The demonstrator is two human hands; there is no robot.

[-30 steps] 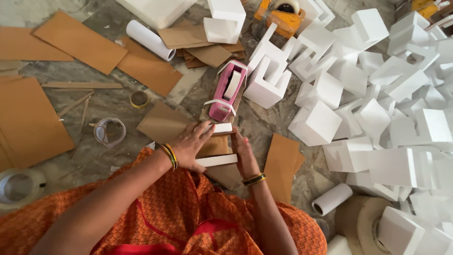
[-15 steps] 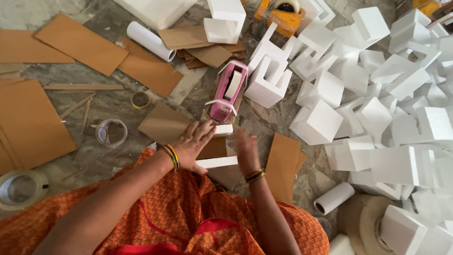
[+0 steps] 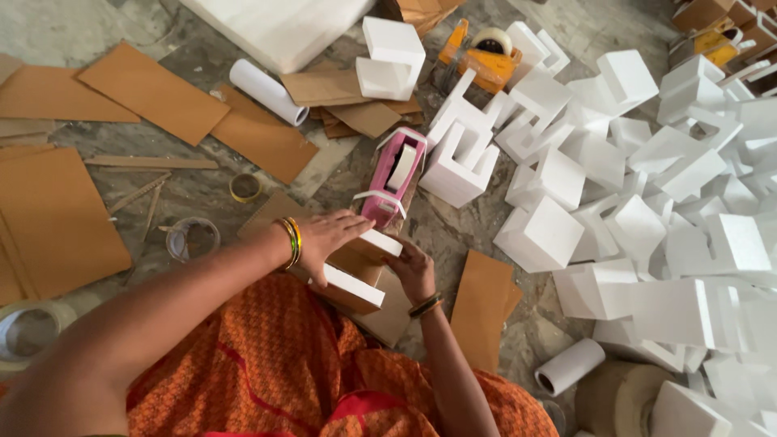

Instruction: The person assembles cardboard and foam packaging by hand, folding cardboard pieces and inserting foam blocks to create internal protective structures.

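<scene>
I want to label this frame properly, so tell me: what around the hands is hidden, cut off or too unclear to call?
Head view, the only one:
- Right hand fingertips: behind the foam-and-cardboard piece.
- Left hand palm: faces down on that piece, so its grip is unclear.
- Pink tape dispenser: its near end is covered by the left hand's fingers.
- Tape roll: cut off by the left edge.

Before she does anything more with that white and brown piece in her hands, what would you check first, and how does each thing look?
1. Both hands on the piece: ok. The left hand lies on top of the foam and cardboard piece; the right hand holds its side.
2. Pink tape dispenser close by: ok, just beyond the piece.
3. Tape end free to pull: cannot tell.
4. Cardboard sheet within reach: ok, beside the right wrist.
5. White foam blocks in supply: ok, heaped at right.
</scene>
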